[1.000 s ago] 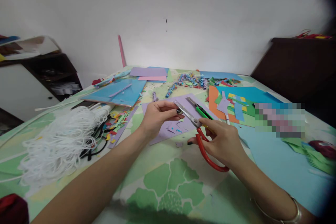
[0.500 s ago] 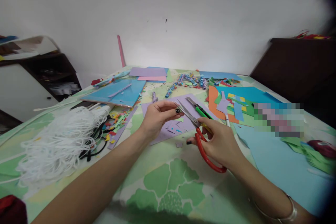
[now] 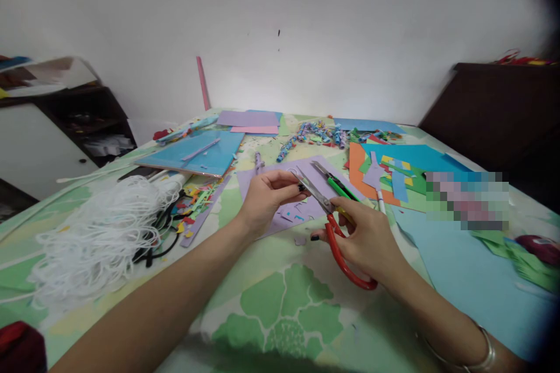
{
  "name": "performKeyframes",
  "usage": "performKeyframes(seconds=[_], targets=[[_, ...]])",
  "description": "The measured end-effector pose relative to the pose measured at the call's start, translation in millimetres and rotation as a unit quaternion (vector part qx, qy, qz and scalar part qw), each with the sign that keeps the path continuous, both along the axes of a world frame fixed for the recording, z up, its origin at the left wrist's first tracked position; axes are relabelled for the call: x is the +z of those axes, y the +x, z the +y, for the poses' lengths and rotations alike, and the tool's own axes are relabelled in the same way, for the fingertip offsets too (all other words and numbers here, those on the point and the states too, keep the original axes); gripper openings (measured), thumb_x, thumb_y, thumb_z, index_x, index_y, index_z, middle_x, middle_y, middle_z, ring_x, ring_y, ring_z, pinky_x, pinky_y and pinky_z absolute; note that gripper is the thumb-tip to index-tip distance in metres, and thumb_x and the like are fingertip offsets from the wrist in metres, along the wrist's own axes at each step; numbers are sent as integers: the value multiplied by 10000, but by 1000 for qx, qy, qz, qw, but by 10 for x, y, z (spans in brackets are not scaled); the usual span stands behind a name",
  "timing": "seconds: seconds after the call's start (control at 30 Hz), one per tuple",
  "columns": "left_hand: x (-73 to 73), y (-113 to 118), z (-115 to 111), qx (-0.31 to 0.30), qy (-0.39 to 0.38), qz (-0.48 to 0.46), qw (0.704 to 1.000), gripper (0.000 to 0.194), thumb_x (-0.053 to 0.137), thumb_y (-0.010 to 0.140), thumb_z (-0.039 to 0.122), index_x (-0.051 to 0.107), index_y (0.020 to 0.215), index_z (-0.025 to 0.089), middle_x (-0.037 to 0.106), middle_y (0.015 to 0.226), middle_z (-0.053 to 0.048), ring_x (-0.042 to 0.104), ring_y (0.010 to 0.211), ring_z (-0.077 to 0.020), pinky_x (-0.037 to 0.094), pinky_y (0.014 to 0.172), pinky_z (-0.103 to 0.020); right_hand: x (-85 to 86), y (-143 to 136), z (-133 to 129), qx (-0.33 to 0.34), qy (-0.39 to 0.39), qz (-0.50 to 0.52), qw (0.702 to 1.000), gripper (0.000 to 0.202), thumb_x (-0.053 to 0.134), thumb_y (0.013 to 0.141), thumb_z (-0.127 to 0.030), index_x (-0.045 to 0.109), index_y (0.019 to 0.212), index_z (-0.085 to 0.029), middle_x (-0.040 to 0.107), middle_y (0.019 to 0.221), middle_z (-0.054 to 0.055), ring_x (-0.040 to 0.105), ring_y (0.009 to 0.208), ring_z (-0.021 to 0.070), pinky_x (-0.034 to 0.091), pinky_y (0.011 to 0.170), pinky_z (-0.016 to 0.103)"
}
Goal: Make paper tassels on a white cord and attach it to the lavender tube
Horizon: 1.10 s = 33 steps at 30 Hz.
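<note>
My right hand (image 3: 370, 239) grips a pair of scissors (image 3: 335, 233) with red handles. The blades point up and left, their tips beside the fingers of my left hand (image 3: 269, 198). My left thumb and fingers are pinched together; a thin pale curl shows above them, but what they hold is too small to name. Below and behind both hands lies a purple paper sheet (image 3: 317, 172) with small cut scraps on it. A green utility knife (image 3: 341, 186) rests on this sheet, just beyond the scissors.
White cord (image 3: 96, 239) is heaped at the left, near a blue paper pack (image 3: 196, 151). Coloured sheets, including an orange one (image 3: 356, 169), and light blue paper (image 3: 441, 250) cover the right side. Rolled paper beads (image 3: 312, 131) lie toward the wall.
Both hands and the scissors keep almost the same pose. The whole view has shifted very slightly.
</note>
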State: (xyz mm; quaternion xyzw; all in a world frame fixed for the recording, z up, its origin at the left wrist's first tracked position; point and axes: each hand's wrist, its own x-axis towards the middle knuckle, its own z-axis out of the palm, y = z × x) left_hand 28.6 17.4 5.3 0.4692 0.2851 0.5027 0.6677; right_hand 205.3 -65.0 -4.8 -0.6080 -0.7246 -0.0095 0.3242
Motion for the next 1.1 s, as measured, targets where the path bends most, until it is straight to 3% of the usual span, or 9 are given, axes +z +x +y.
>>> performKeyframes(seconds=[0.57,0.83,1.1], targets=[[7,-27,35,12,8,5,1000,276,809,568,124,671,805,96,727,716,-52,691,632,-149,583,645,-249,52,15,-10,9,20,-2,1000,367,657,733,-465,698,898,-139,515,564,-11,455,492,131,330,496,247],[25,-42,43,37,15,15,999,447,800,562,93,589,956,107,714,682,-28,674,594,-142,565,646,-266,49,20,8,16,22,-12,1000,361,675,731,-453,706,898,-135,514,548,-18,448,476,123,318,490,238],[4,-9,16,-20,-4,3,1000,503,811,561,91,561,997,114,714,726,-42,687,646,-155,538,644,-255,40,25,1,19,47,-8,999,418,658,742,-504,704,891,-116,492,521,-21,439,462,123,322,479,236]])
